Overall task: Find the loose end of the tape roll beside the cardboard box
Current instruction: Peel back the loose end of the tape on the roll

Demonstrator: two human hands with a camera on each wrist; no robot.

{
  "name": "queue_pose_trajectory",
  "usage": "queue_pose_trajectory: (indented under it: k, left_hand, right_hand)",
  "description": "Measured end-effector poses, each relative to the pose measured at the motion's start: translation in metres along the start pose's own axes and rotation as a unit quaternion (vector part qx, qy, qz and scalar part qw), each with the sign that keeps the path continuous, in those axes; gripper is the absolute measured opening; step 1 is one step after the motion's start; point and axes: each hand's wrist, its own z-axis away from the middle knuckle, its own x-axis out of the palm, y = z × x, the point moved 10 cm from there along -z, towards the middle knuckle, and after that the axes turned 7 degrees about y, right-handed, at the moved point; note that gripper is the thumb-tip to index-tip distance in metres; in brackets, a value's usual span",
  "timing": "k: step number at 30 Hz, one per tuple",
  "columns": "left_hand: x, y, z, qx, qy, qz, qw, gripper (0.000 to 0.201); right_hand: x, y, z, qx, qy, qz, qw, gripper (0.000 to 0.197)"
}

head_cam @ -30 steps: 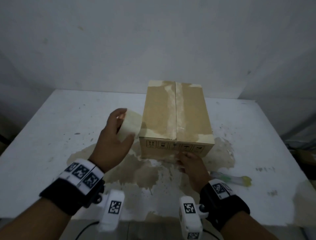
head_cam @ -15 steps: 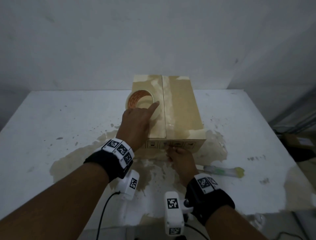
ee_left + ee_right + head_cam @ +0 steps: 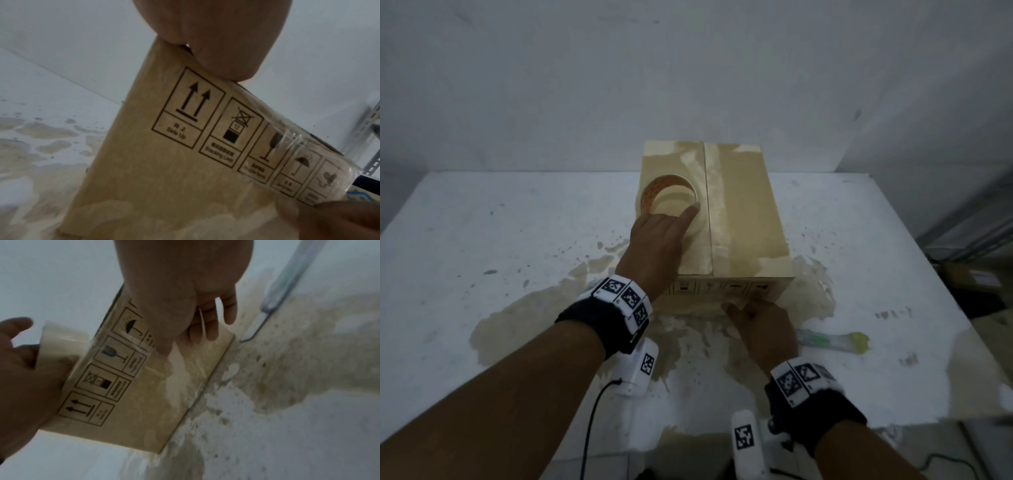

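Note:
The cardboard box [image 3: 746, 219] stands in the middle of the white table [image 3: 500, 240]. A roll of clear tape [image 3: 650, 197] lies flat on the left half of its top. My left hand [image 3: 657, 240] grips the roll, index finger stretched over the rim. From the roll a clear tape strip [image 3: 287, 138] runs down the printed front face [image 3: 164, 170]. My right hand [image 3: 756, 322] is low on that face and pinches the strip's end with thumb and fingers [image 3: 185, 344]. The right wrist view also shows the tape roll [image 3: 61, 340] in the left hand.
A green-and-yellow pen-like object [image 3: 832, 341] lies on the table right of my right hand. A brown stain [image 3: 534, 318] spreads around the box. A grey wall stands close behind the table. A black cable [image 3: 589, 428] hangs at the near edge.
My left hand lifted the tape roll from beside the box's left side onto the box top, drawing the strip over the front edge. The right hand stayed low on the front face.

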Motion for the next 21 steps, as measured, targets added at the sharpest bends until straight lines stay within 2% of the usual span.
queue_pose_trajectory:
  k: [4, 8, 10, 12, 16, 18, 21]
  left_hand:
    - [0.003, -0.005, 0.001, -0.013, -0.004, 0.001, 1.0, 0.075]
    - [0.005, -0.008, 0.004, -0.026, -0.01, 0.011, 1.0, 0.068]
    - [0.007, -0.01, 0.005, -0.032, -0.013, 0.016, 0.999, 0.065]
    - [0.009, -0.013, 0.005, -0.037, -0.013, 0.016, 0.999, 0.062]
    - [0.013, -0.017, 0.005, -0.044, -0.026, 0.016, 0.999, 0.058]
    - [0.013, -0.017, 0.004, -0.045, -0.028, 0.017, 0.998, 0.058]
    - [0.013, -0.016, 0.004, -0.046, -0.031, 0.02, 0.998, 0.057]
  right_hand:
    - [-0.027, -0.022, -0.004, -0.086, 0.055, 0.089, 0.991, 0.067]
    - [-0.032, -0.032, -0.008, -0.124, 0.096, 0.174, 0.972, 0.062]
    - [-0.021, -0.027, -0.007, -0.141, 0.074, 0.209, 0.965, 0.05]
    - [-0.012, -0.013, -0.005, -0.126, 0.041, 0.226, 0.965, 0.046]
    - [-0.009, -0.018, -0.003, -0.119, 0.04, 0.199, 0.972, 0.062]
    - [-0.014, -0.028, -0.008, -0.115, 0.045, 0.176, 0.977, 0.062]
    - [-0.017, -0.049, -0.009, -0.173, 0.059, 0.249, 0.951, 0.052]
